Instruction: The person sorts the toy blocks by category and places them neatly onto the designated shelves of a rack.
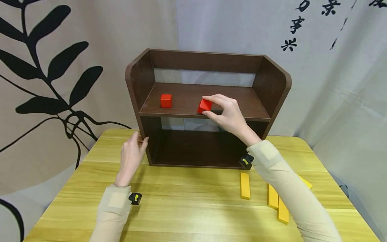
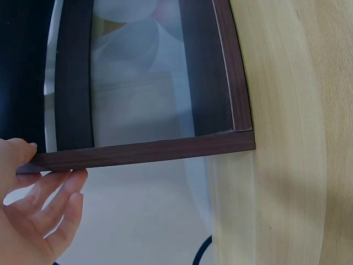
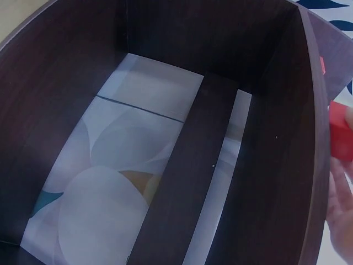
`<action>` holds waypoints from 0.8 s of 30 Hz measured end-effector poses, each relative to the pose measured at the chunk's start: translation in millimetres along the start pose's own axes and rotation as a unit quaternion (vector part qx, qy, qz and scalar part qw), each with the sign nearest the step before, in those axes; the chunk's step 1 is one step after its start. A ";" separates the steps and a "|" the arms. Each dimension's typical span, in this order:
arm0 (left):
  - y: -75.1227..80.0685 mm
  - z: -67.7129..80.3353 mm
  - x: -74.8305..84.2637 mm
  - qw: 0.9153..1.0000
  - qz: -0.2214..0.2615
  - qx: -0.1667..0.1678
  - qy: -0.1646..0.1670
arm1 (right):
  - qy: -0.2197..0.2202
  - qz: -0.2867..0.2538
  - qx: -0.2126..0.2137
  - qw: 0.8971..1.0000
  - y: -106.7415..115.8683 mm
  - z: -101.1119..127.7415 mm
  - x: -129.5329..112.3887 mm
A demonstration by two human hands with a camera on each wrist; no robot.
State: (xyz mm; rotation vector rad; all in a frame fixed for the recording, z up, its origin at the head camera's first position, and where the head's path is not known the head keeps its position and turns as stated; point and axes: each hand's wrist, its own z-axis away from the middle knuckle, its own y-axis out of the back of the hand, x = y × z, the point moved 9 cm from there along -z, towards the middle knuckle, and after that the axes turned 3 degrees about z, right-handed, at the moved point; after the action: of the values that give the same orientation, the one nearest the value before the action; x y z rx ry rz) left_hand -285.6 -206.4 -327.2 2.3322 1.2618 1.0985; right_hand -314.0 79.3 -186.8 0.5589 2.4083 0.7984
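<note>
A dark brown two-tier wooden shelf (image 1: 205, 60) stands on the table. My right hand (image 1: 228, 112) pinches a red block (image 1: 204, 106) between thumb and fingers, tilted, at the front edge of the upper board. Left of it, another red block (image 1: 166, 101) sits on that board. At the shelf's left side, my left hand (image 1: 130, 156) grips the side panel; in the left wrist view its thumb lies over one face of the panel edge (image 2: 143, 154) and the fingers behind it. The right wrist view catches the held block (image 3: 339, 131) at its right edge, beyond a shelf board.
On the wooden table (image 1: 181, 208), a yellow strip block (image 1: 245, 186) lies before the shelf's right front corner. Several more yellow blocks (image 1: 283, 211) lie further right, partly under the right forearm. Behind hangs a pale curtain (image 1: 229, 27) with dark leaf and character prints.
</note>
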 end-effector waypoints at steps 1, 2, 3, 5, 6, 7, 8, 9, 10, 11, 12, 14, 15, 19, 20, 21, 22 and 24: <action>0.0 0.0 -0.1 1.000 0.000 0.000 0.001 | -0.006 -0.001 -0.005 1.000 -1.6 -1.7 0.2; 0.1 0.0 -0.1 1.000 0.001 0.000 0.001 | -0.013 -0.003 -0.011 1.000 -3.6 -3.2 1.0; 0.0 0.0 -0.2 1.000 0.001 0.000 0.002 | -0.019 -0.006 -0.016 1.000 -5.5 -4.6 1.9; 0.1 0.0 -0.2 1.000 0.001 -0.001 0.003 | -0.030 -0.009 -0.027 0.999 -9.0 -7.0 3.6; 0.2 0.1 0.0 1.000 0.001 0.000 0.003 | -0.034 -0.010 -0.031 0.999 -10.6 -7.9 4.3; 0.3 0.1 0.0 1.000 0.001 0.000 0.003 | -0.038 -0.011 -0.035 0.999 -12.1 -8.6 5.0; 0.4 0.2 0.2 1.000 0.001 0.000 0.002 | -0.040 -0.012 -0.037 0.998 -13.4 -8.9 5.7; 0.5 0.2 0.4 1.000 0.001 0.001 0.002 | -0.039 -0.007 -0.039 0.998 -14.3 -9.0 5.5; 0.5 0.3 0.6 1.000 0.001 0.001 0.001 | -0.035 0.000 -0.040 0.999 -15.0 -8.8 5.0; 0.5 0.4 0.8 1.000 0.001 0.001 0.001 | -0.028 0.007 -0.039 0.999 -15.6 -8.2 4.3; 0.5 0.4 0.9 1.000 0.002 0.001 0.001 | -0.018 0.017 -0.037 0.999 -15.9 -7.2 3.0; 0.3 0.3 1.1 1.000 0.002 0.001 0.001 | 0.009 0.041 -0.029 0.999 -15.5 -3.6 -2.0; 0.3 0.3 1.2 1.000 0.003 0.001 0.001 | 0.024 0.058 -0.024 0.998 -15.1 -1.1 -5.2; 0.0 0.3 0.6 1.000 0.003 0.002 0.003 | 0.070 0.124 -0.001 0.990 -14.5 11.6 -17.1; 0.0 0.2 0.4 1.000 0.004 0.002 0.002 | 0.076 0.139 0.003 0.987 -15.0 14.5 -18.9; 0.1 0.3 0.2 1.000 0.004 0.003 0.002 | 0.080 0.151 0.006 0.985 -15.4 16.8 -20.2; 0.3 0.3 -0.2 1.000 0.005 0.003 0.003 | 0.082 0.159 0.008 0.984 -16.0 18.5 -21.0; 0.6 0.4 -0.6 1.000 0.006 0.004 0.004 | 0.083 0.169 0.008 0.982 -17.4 19.8 -22.1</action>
State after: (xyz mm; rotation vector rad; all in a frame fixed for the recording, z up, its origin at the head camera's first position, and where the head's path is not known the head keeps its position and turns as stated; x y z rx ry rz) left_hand -285.1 -207.1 -327.4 2.3465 1.2597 1.1088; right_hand -288.7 63.0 -203.4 0.9611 2.5071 1.0002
